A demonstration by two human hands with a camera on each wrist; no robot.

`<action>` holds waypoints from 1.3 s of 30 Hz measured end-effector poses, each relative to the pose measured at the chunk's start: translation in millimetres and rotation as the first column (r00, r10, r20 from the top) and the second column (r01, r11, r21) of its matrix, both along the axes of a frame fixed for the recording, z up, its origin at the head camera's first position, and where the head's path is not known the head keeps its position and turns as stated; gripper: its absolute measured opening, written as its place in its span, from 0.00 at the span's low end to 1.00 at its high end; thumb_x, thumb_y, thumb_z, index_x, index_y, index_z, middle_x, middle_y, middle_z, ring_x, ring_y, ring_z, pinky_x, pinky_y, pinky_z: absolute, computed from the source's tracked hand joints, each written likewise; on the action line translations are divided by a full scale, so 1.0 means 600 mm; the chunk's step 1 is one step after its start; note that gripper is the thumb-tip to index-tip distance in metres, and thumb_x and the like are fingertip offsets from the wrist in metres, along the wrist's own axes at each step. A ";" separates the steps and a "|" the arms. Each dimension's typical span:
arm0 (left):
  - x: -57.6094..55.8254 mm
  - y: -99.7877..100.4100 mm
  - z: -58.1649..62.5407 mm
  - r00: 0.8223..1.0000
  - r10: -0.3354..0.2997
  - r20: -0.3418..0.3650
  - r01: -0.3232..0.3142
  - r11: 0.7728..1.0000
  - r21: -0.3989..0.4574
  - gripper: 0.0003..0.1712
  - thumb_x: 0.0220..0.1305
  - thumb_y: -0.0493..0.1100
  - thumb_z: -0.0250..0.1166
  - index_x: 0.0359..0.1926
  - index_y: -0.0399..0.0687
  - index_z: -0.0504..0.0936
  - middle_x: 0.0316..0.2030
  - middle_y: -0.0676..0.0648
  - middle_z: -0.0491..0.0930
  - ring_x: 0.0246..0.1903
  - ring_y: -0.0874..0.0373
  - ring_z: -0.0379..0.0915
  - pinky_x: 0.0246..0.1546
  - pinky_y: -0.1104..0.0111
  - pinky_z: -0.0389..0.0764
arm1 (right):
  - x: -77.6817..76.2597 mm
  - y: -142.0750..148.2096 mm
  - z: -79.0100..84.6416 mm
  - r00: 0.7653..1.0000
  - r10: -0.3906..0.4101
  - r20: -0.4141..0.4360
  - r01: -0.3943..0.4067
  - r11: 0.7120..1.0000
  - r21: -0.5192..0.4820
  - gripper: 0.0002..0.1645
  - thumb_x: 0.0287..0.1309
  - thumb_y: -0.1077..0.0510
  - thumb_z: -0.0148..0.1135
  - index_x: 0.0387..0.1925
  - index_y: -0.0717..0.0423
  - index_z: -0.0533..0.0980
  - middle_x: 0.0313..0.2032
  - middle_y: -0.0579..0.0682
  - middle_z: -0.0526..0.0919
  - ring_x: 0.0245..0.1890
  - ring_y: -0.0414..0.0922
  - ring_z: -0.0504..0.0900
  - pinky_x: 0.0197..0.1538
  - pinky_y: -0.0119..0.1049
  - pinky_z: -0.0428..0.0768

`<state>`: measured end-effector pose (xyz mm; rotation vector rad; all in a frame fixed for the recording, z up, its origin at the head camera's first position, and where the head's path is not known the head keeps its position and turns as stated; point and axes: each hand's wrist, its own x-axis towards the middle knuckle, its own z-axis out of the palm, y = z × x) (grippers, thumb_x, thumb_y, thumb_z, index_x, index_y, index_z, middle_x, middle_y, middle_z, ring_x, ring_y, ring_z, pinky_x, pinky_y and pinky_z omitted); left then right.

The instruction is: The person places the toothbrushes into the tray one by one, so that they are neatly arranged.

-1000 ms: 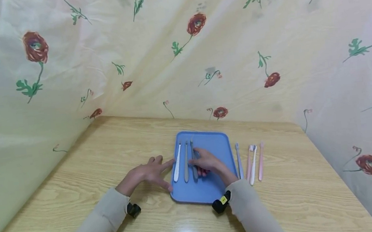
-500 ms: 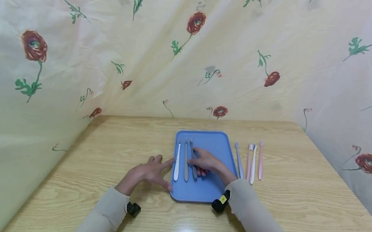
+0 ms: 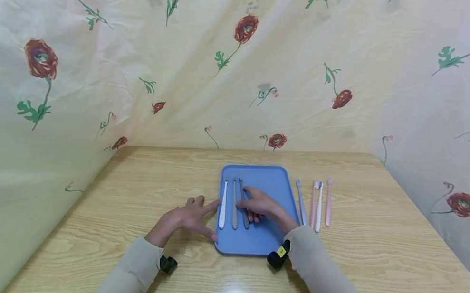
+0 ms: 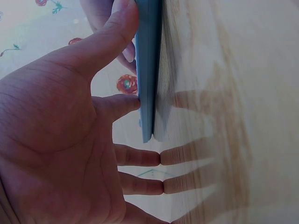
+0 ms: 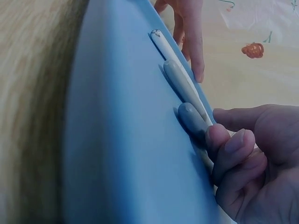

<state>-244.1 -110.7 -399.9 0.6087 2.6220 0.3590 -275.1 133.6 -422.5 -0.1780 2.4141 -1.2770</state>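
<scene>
Three toothbrushes lie side by side on the blue tray (image 3: pixel 266 176) in the head view: a white toothbrush (image 3: pixel 224 209), a grey toothbrush (image 3: pixel 235 213) and a dark grey toothbrush (image 3: pixel 245 221). My right hand (image 3: pixel 262 203) pinches the dark grey one, thumb on its left side and index finger near its head, the other fingers curled. The right wrist view shows the handle ends of all three, with the dark grey handle (image 5: pixel 191 119) nearest those fingers. My left hand (image 3: pixel 192 219) is spread, its thumb and index finger touching the tray's left edge and other fingertips on the table.
Right of the tray, on the wooden table (image 3: pixel 377 227), lie a blue toothbrush (image 3: pixel 301 204), two pink toothbrushes, the outer pink toothbrush (image 3: pixel 329 206) farthest right, and a white toothbrush (image 3: pixel 320 209). Flowered cloth (image 3: pixel 193 74) hangs behind and at both sides.
Both hands keep nearly the same place. The dark grey toothbrush seems to have shifted very slightly under my right hand; the head view itself has moved a little.
</scene>
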 end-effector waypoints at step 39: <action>0.001 -0.002 -0.003 1.000 -0.003 0.000 0.003 0.999 0.035 0.63 0.50 0.68 0.73 0.80 0.62 0.48 0.75 0.32 0.49 0.71 0.34 0.50 0.55 0.36 0.72 | 0.025 0.035 0.089 0.991 0.026 -0.130 -0.026 1.000 0.001 0.44 0.71 0.45 0.57 0.79 0.51 0.49 0.13 0.47 0.77 0.10 0.39 0.72 0.18 0.33 0.70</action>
